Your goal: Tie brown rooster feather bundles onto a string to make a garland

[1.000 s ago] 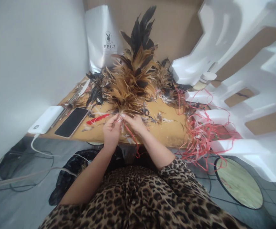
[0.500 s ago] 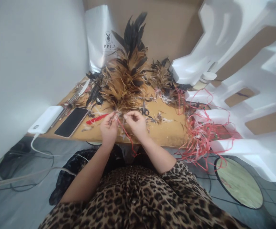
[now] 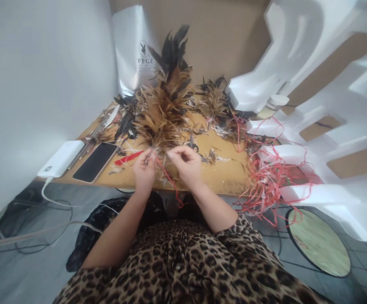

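Your feather bundle (image 3: pixel 164 112) stands at the middle of the work table (image 3: pixel 226 175), dark tip far, stem end near, between your hands; its tip has swung left and sunk slightly compared with a second ago. Your right hand (image 3: pixel 186 164), whose fingertips then met those of the left at the stems, is now apart from them, thumb and forefinger brought together; whether they pinch a fine strand cannot be told. Your left hand (image 3: pixel 144 166) appears to grasp the stem end, so it seems to bear the hold alone, leaving the right freer. The red strand (image 3: pixel 172 182) trails from the stems over the near edge. Around these: a white moulded frame (image 3: pixel 322 194) at right; a silver bag (image 3: pixel 131 55) at far left; a tangle of red strands (image 3: pixel 273 177) on the right, clear of your hands; a smaller feather bunch (image 3: pixel 215 101) at far right; a phone (image 3: pixel 95 162) at left; a red strip (image 3: pixel 129 158) just beside your left hand; scissors (image 3: pixel 192 141), partly obstructed by your right hand.
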Demonstrator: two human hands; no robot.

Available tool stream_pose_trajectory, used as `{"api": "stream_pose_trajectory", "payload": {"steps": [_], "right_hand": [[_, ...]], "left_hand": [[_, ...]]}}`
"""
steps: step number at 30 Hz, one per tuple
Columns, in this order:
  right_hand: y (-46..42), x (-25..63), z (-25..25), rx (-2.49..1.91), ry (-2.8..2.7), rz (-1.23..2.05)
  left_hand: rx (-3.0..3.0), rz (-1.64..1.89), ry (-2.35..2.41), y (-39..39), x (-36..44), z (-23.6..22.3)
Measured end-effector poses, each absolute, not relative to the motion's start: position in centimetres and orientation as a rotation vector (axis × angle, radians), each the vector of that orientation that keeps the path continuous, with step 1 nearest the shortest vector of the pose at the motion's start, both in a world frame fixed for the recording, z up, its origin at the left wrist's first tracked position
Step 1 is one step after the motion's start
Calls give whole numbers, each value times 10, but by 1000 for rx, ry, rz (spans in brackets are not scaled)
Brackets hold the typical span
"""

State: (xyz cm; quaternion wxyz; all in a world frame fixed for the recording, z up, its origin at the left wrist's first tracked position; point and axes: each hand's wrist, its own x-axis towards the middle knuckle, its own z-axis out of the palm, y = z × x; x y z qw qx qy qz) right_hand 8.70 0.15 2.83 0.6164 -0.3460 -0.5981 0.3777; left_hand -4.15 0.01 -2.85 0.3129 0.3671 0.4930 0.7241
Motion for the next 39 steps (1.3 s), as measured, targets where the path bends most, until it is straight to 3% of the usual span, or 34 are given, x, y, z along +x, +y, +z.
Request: {"api": "stream_pose_trajectory", "payload": {"steps": [7,9,14,16,25,39], "right_hand": [[35,171,16,-1280,-1659,397],[35,169,11,-1270,-1638,533],[22,112,9,-886,-1478,1462],[22,91,9,-786,-1407,1588],[31,67,0,-804,-1195,1686],[5,56,17,-926,-1024,1465]], "left_hand": [[787,1934,1254,3,-46,-20],[777,1912,1203,1,-43,-16],[849,1843,1167,-6,-33,-11],[917,1829,1187,-10,-32,-12],[1022,1784,1242,-16,-40,-17],[1442,1902,1467,-22,-46,-23]]}}
